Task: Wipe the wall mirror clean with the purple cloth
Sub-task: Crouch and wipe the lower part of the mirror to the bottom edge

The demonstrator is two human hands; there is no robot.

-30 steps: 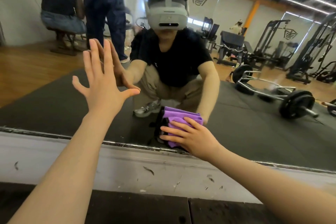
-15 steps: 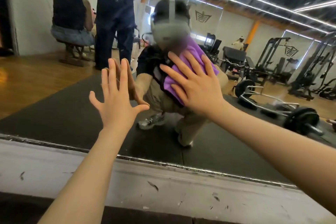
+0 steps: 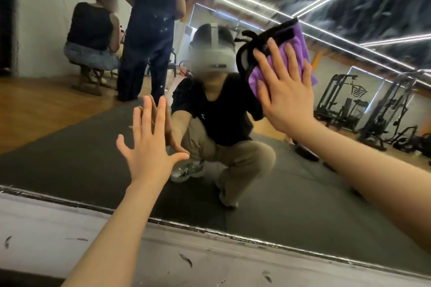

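My right hand point(image 3: 285, 91), fingers flat, presses purple cloth point(image 3: 295, 53) on wall mirror point(image 3: 70, 147), upper right of frame. My left hand point(image 3: 149, 147), spread, braces lower centre. Keep palm pressure even, overlap strokes.

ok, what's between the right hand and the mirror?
The purple cloth: in the head view the right hand presses it flat against the mirror with straight fingers.

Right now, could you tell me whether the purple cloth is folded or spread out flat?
Folded: the purple cloth sits as a compact wad under the flat right hand, pressed against the mirror.
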